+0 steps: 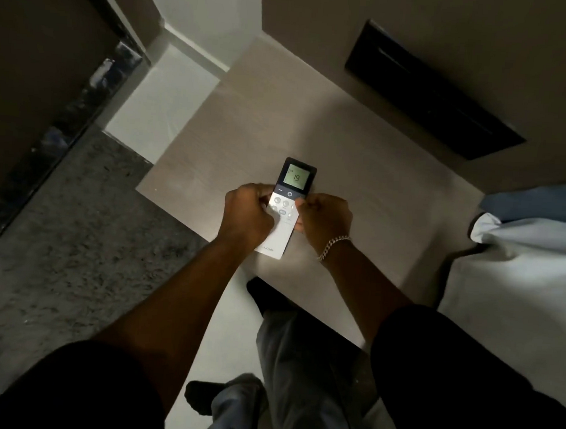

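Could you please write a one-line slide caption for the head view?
Left hand and right hand grip a white remote, screen reading 19, over a pale table.

The remote (287, 211) is coloured white below and dark navy above, and its screen (296, 178) is lit green. The table (315, 122) is marked by a pale beige wood grain. The carpet (72, 233) is speckled grey. A silver bracelet (333, 246) and black sleeves (464, 377) are seen.

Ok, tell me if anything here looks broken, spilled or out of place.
Nothing stands out. The air-conditioner remote looks intact, its screen lit and reading 19, gripped by the left hand and right hand over the bedside table.
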A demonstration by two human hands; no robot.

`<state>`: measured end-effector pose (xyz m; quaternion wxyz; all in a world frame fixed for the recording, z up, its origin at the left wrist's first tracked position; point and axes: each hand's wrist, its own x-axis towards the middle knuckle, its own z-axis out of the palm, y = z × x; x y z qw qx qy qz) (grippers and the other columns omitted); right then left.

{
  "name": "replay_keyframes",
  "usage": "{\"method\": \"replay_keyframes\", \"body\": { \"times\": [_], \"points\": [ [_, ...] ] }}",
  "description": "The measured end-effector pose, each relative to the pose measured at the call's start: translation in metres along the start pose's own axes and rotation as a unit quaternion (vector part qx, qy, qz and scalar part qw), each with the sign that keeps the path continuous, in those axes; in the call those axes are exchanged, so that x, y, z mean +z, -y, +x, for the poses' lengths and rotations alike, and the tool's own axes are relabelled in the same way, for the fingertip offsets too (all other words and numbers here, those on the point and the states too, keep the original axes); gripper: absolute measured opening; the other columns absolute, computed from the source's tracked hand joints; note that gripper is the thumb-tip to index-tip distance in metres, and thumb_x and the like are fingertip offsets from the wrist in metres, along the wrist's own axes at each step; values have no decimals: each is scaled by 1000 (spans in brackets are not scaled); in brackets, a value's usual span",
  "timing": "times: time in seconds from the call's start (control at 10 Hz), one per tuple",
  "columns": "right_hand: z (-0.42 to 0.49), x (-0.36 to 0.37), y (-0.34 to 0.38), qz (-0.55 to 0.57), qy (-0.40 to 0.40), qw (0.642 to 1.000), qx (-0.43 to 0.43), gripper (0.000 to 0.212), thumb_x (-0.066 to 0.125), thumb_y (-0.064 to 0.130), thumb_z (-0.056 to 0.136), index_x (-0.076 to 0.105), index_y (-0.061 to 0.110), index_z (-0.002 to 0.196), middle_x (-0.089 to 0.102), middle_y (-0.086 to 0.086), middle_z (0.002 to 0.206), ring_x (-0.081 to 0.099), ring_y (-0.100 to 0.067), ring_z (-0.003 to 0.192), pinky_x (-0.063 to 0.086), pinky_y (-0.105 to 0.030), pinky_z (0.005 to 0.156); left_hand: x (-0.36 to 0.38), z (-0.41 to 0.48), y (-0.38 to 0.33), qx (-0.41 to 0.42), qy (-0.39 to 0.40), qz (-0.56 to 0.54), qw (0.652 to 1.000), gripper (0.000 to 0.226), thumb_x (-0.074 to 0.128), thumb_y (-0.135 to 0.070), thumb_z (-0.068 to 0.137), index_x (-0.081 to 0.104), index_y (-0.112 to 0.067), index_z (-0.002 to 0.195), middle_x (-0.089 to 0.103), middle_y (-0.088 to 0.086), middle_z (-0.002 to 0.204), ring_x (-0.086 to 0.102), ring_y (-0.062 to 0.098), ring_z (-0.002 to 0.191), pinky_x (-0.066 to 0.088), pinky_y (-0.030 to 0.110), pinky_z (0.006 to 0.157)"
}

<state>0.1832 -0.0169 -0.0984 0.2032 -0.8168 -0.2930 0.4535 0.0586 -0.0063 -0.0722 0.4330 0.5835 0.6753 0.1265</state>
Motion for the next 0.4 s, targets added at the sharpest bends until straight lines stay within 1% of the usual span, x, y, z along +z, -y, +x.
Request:
{"method": "replay_keyframes", "body": {
  "times": [0.1,0.2,0.3,0.4],
  "points": [
    [5,4,-16,-10,-29,999,39,22,64,18,78,74,-1,77,76,-21,82,72,-37,80,60,-48,79,9,1,0,42,37,30,998,46,53,12,73,71,-13,107,75,11,101,59,14,79,37,2,59],
    [3,6,-20,-10,-36,998,56,20,65,20,79,76,3,77,77,-17,83,73,-33,82,61,-45,79,13,2,0,37,64,31,997,42,56,10,74,69,-10,109,74,13,106,61,17,86,41,14,70],
    [-2,2,-16,-22,-69,995,69,20,68,22,79,77,5,80,77,-15,85,72,-31,87,59,-37,82,13,-6,-1,20,80,16,996,44,55,11,76,66,-8,115,71,14,114,63,26,103,42,19,79],
    [-10,-3,-11,-65,-84,991,79,26,66,25,82,75,3,89,77,-15,92,71,-31,94,56,-33,82,7,-16,0,23,84,-12,996,49,52,12,77,65,-13,118,70,10,117,63,24,107,43,13,79]
  ]
}}
